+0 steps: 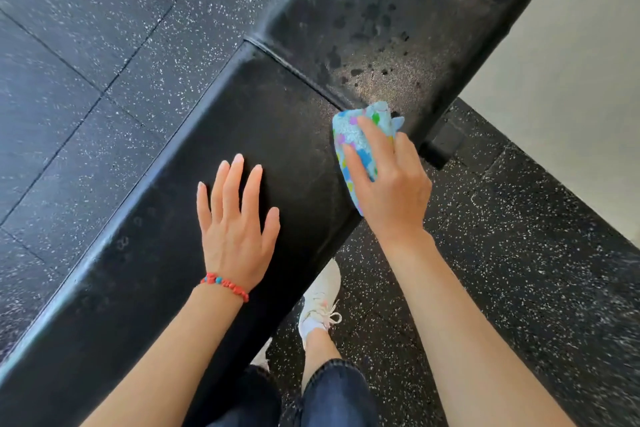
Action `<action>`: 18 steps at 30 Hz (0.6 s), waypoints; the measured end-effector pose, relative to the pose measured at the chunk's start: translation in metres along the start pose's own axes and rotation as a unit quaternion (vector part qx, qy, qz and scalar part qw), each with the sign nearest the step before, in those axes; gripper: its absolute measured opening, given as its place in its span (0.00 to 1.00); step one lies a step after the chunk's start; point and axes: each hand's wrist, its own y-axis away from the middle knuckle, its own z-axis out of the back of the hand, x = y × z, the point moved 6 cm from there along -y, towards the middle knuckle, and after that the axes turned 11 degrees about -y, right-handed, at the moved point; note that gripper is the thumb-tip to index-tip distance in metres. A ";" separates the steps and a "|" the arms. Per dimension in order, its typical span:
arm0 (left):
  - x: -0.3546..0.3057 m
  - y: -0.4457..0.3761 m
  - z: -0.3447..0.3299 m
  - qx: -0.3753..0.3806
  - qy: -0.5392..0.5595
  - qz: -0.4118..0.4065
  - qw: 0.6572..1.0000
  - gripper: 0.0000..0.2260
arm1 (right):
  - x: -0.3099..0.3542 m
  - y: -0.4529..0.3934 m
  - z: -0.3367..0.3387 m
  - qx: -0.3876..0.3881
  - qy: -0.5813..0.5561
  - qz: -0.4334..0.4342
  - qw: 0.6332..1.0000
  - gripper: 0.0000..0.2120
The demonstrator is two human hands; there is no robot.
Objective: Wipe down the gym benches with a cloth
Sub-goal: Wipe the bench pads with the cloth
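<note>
We are leaning over a black padded gym bench [263,121] that is running diagonally from the lower left to the upper right. Our left hand [237,218] is lying flat on the near pad, fingers straight and slightly spread, holding nothing; a red beaded bracelet [227,285] is circling that wrist. Our right hand [389,180] is gripping a light blue cloth [356,139] with coloured spots, fingers curled over its top, and is pressing it down at the pad's right edge, just short of the seam [298,71] where the near pad is meeting the far pad. Part of the cloth is hanging over that edge.

The far pad [398,28] is showing wet droplets and a dull sheen across its middle, ending in a rounded corner at the top right. The two hands are sitting well apart, with bare black pad between them.

Speckled black rubber flooring [86,62] is spreading wide on the bench's left side and more narrowly on the right, where a pale wall [571,62] is closing in. Our white sneaker [320,302] and dark jeans [332,392] are standing close against the bench's right edge.
</note>
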 end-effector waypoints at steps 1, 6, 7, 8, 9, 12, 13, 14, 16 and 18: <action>-0.007 -0.006 0.002 -0.005 0.006 0.002 1.000 0.23 | -0.003 -0.002 0.008 -0.002 -0.002 0.016 1.000 0.14; -0.034 -0.046 0.006 -0.023 0.018 -0.013 0.999 0.24 | -0.042 -0.036 0.022 0.035 -0.005 -0.036 0.999 0.17; -0.036 -0.055 0.005 -0.023 0.015 -0.010 1.000 0.24 | -0.047 -0.040 0.019 0.051 -0.005 -0.046 0.998 0.18; -0.036 -0.063 0.004 -0.022 0.012 -0.007 1.000 0.24 | -0.050 -0.043 0.015 0.061 -0.004 -0.050 0.997 0.19; -0.035 -0.070 0.003 -0.021 0.010 -0.004 1.000 0.24 | -0.051 -0.045 0.012 0.069 -0.002 -0.051 0.996 0.19; -0.029 -0.086 -0.003 -0.009 0.003 -0.006 1.000 0.25 | -0.045 -0.060 0.002 0.080 0.002 -0.050 0.996 0.19; -0.027 -0.088 -0.005 -0.004 0.001 -0.009 1.000 0.25 | -0.041 -0.068 -0.003 0.084 0.002 -0.049 0.995 0.19; -0.025 -0.090 -0.008 0.000 -0.002 -0.011 1.000 0.25 | -0.036 -0.079 -0.009 0.089 0.000 -0.049 0.995 0.19; -0.023 -0.089 -0.012 0.003 -0.010 -0.014 1.000 0.25 | -0.026 -0.102 -0.024 0.104 0.009 -0.045 0.993 0.20; -0.023 -0.088 -0.013 0.001 -0.013 -0.013 1.000 0.25 | -0.019 -0.120 -0.037 0.118 0.026 -0.049 0.991 0.20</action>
